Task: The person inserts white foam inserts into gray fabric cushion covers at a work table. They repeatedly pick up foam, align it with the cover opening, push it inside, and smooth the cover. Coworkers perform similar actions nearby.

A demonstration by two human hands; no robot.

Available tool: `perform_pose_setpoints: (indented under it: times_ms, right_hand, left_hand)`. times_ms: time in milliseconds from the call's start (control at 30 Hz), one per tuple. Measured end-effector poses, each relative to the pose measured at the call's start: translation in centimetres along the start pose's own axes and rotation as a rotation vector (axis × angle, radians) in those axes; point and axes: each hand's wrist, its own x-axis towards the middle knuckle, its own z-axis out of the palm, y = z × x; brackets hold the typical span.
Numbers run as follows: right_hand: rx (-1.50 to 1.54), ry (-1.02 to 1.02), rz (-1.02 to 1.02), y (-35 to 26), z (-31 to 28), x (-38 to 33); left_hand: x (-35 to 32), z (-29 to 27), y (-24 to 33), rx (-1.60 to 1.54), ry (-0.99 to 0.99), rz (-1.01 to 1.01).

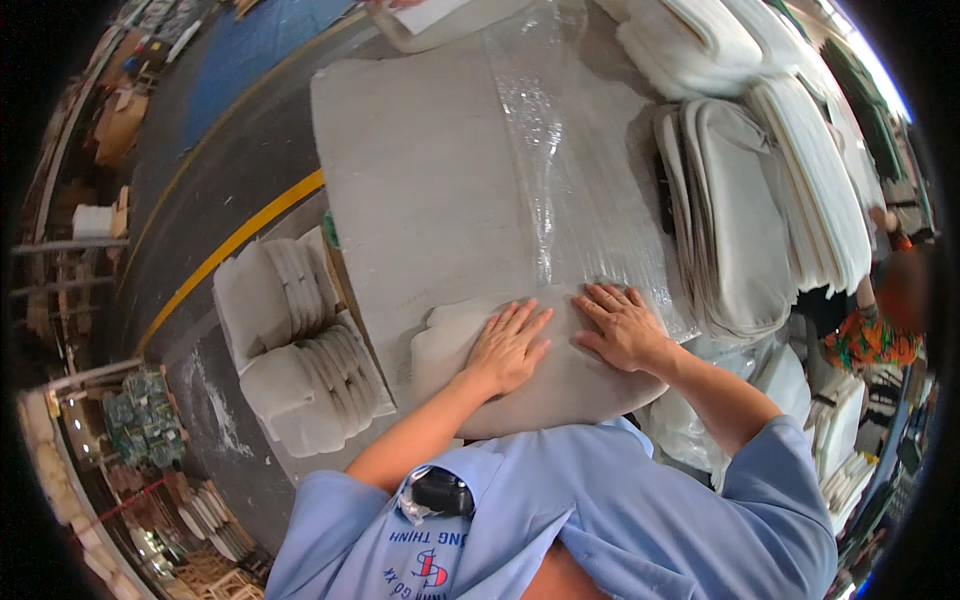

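A light grey, rounded cushion (570, 385) lies flat at the near edge of the grey-covered table (410, 170), right in front of my body. My left hand (510, 350) rests palm down on its middle, fingers spread and pointing away from me. To the right, my right hand (622, 328) also lies flat on the cushion's far part, fingers stretched out. Neither hand holds anything. A strip of clear plastic film (540, 170) runs along the table cover beyond my hands.
Stacked grey cushions (740, 220) and white ones (815, 190) stand along the table's right side. More grey cushions (300, 390) sit low on the left, near a yellow floor line (235, 245). Another person (875, 335) is at the far right. A white sheet (435, 12) shows at the top.
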Motion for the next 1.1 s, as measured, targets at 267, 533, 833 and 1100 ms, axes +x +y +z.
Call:
perform_pose_setpoints:
  times_ms: [267, 533, 833, 1100]
  right_hand:
    - [0.522, 0.26, 0.12, 1.9, -2.9, -0.4]
    - [0.505, 0.071, 0.479, 5.4, -1.3, -4.6]
    - [0.444, -0.05, 0.601, 4.4, -3.1, -0.9]
    - [0.325, -0.128, 0.676, 4.1, -3.0, 1.3]
  left_hand:
    - [-4.5, -5.0, -5.4, -0.409, 0.326, -0.033]
    - [-12.3, -4.6, -6.7, -0.341, 0.09, -0.791]
    - [-8.4, -4.3, -7.9, -0.231, 0.076, -0.93]
    - [-6.8, -3.7, -9.9, -0.312, 0.133, -0.985]
